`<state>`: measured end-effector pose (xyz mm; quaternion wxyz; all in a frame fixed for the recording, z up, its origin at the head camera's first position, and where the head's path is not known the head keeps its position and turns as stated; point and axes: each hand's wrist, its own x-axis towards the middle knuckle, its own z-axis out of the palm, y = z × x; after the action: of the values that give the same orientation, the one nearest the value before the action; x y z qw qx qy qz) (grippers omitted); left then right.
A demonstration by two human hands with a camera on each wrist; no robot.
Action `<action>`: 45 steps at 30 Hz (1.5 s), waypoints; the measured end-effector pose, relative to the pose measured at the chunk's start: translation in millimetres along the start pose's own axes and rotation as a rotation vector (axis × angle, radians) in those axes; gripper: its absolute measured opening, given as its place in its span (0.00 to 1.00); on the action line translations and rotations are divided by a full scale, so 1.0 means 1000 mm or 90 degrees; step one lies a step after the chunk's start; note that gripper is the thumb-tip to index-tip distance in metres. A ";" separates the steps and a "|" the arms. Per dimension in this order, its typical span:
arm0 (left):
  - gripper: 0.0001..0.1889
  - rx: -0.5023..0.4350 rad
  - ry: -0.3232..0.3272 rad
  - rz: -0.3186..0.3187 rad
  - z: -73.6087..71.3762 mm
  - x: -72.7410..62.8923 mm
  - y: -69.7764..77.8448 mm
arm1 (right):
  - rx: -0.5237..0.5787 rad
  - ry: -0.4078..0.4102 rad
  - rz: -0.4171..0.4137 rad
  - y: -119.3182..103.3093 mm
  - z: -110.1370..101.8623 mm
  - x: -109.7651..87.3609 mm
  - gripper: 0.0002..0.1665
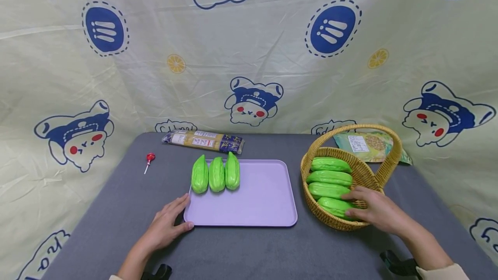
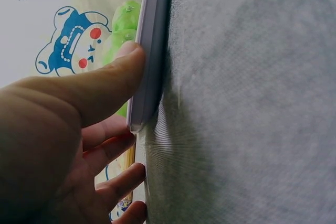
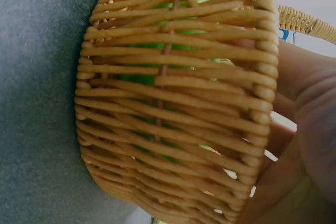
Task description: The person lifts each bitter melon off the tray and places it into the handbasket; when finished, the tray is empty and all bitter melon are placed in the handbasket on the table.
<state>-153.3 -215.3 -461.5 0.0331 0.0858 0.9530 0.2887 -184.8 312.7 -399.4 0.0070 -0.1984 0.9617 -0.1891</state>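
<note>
A lilac rectangular tray (image 1: 258,198) lies flat, with three bright green, ridged, pointed gourds (image 1: 216,174) side by side at its far left. My left hand (image 1: 167,221) rests at the tray's near-left corner. Its thumb (image 2: 123,69) touches the near rim and the other fingers lie spread along the left edge. To the right, a woven wicker basket (image 1: 373,178) holds several more such gourds (image 1: 330,177) in a stack of rows. My right hand (image 1: 375,208) reaches over its rim, thumb and fingers about the right end of the nearest gourd (image 1: 333,205); whether they pinch it I cannot tell.
A long pack of dried noodles (image 1: 202,141) lies behind the tray. A red lollipop (image 1: 149,159) is at the far left. Behind the basket, partly hidden by its tall arched handle (image 1: 311,150), lies a green bag (image 1: 373,145). A printed curtain (image 1: 249,46) hangs behind the grey tabletop (image 1: 249,254).
</note>
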 end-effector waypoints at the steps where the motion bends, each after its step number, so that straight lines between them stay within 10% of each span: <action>1: 0.38 -0.001 -0.001 -0.001 0.000 0.000 0.000 | -0.002 0.003 -0.006 -0.001 0.000 0.001 0.22; 45: 0.37 0.000 0.026 0.032 0.000 -0.002 -0.002 | 0.010 0.011 -0.027 -0.008 0.002 0.006 0.25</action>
<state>-151.5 -217.0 -462.3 0.0063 0.1039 0.9510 0.2913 -187.5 302.8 -398.3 -0.0035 -0.2171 0.9558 -0.1981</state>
